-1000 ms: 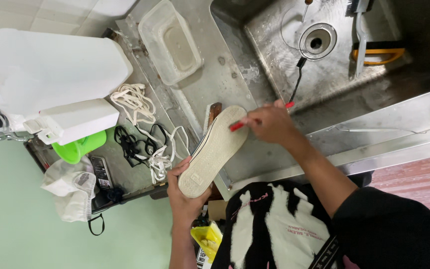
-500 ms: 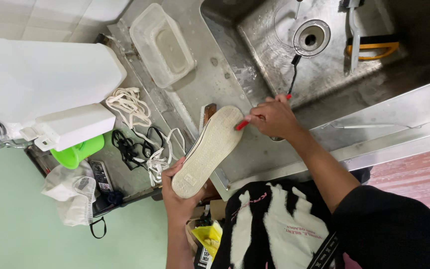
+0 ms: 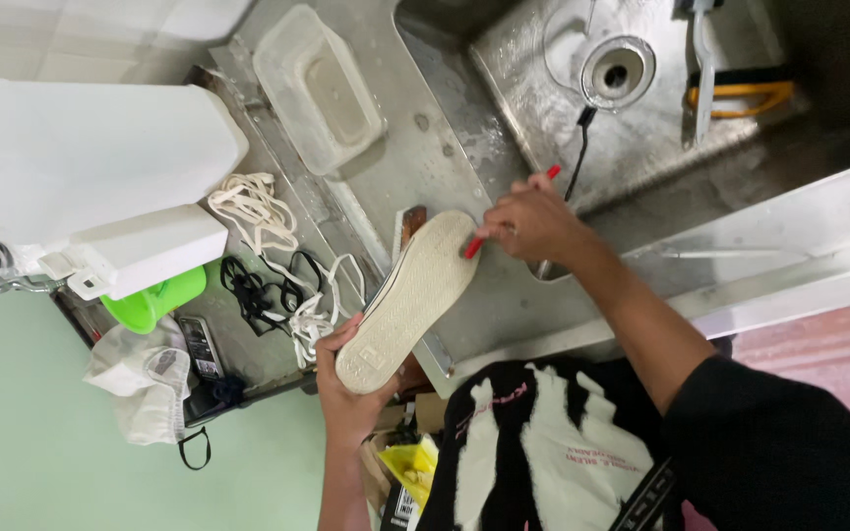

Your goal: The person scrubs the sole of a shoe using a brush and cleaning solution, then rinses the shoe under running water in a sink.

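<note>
My left hand grips the heel end of a shoe, held sole up over the steel counter. The sole is off-white and textured. My right hand is closed on a thin red-handled brush whose tip touches the toe end of the sole. The red handle sticks out above my fingers toward the sink.
A steel sink with a drain lies behind. A clear plastic tub, white laces, black laces, a green cup, a large white jug and a crumpled bag crowd the left counter.
The shoe and both hands have stayed together. My right hand has shifted the brush slightly along the toe end of the sole. The view has drifted a little.
</note>
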